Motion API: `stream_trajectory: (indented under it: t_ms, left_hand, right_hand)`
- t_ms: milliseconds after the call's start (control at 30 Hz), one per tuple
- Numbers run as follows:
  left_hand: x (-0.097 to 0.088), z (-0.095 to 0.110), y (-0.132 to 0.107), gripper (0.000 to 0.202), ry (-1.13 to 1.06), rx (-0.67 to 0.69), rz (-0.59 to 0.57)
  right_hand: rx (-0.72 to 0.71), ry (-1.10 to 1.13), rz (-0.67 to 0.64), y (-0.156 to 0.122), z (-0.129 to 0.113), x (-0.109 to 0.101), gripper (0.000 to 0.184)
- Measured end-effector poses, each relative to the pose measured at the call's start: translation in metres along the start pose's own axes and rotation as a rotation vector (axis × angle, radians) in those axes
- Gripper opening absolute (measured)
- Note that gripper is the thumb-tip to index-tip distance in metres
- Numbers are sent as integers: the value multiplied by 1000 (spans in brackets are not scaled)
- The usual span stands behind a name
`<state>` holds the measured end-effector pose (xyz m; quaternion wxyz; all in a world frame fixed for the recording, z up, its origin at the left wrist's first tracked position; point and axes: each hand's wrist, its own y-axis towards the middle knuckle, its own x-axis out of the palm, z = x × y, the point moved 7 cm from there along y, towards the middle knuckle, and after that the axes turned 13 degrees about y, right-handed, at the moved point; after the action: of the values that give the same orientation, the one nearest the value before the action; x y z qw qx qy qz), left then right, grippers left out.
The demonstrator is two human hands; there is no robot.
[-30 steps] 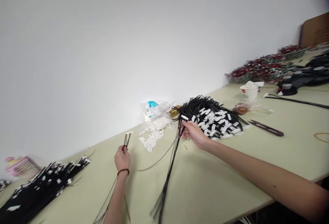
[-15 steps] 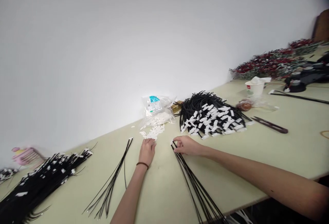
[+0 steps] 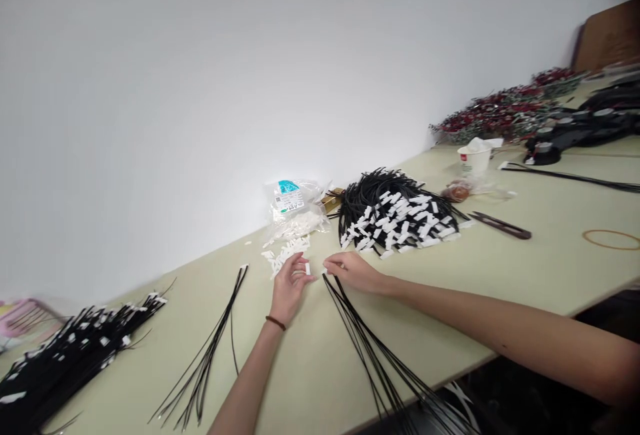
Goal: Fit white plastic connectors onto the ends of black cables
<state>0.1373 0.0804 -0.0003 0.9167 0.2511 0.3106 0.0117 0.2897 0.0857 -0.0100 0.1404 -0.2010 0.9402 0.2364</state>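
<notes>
My left hand [image 3: 291, 283] pinches a small white connector housing [image 3: 307, 268] between thumb and fingers. Just to its right, my right hand [image 3: 353, 271] is closed on the white connector end [image 3: 324, 271] of a black wire bundle [image 3: 367, 338], whose loose wires fan down over the table's front edge. The two hands are close but apart. Behind my left hand lies a spill of loose white housings [image 3: 287, 250]. Left of my forearm rests another black wire bundle [image 3: 215, 338] with a white connector at its top.
A clear plastic bag [image 3: 295, 212] stands by the wall beside a big heap of white-ended black wires [image 3: 395, 215]. Thread snips [image 3: 501, 225], a paper cup [image 3: 475, 157] and a rubber band [image 3: 611, 240] lie rightward. Another wire pile [image 3: 75, 348] is at left.
My left hand has lifted from the loose white housings with one in its fingers and turned toward my right hand. The view has shifted slightly right.
</notes>
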Motion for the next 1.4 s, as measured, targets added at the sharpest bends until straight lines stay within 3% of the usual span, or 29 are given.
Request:
stream_trajectory:
  t_ms: [100,267,400,467,567,733,900,1033,1133,1400]
  left_hand:
    - [17,20,-7,50,-84,15,-16]
    - [29,40,-16,44,168,150,30]
    - [36,35,-18,67,312,153,-17]
    - [41,27,-17,72,343,112,-108]
    - [51,21,-16,55,377,100,-241]
    - [50,24,-14,28,391,101,-212]
    - [45,24,-15,20,160,-26,-330]
    - [42,17,-20,29,-159,-235,-496]
    - [39,12,-21,32,-294,-320,-500]
    - [41,10,-24,35,-458,-417,-505]
  right_hand:
    - [28,114,-55,1,2,5,39]
    - [45,175,-53,-1,8,9,34]
    - [53,81,62,2,10,-7,27]
    - [45,11,124,3,8,-18,28]
    - [27,-68,151,5,8,-27,28]
    - [19,-108,91,3,10,-25,19]
    - [-78,-113,39,3,-5,-22,11]
    - [-183,-96,-44,1,-19,-16,11]
    - [-235,-72,-87,-2,-23,-12,12]
    - [-256,22,-56,-4,-27,-13,17]
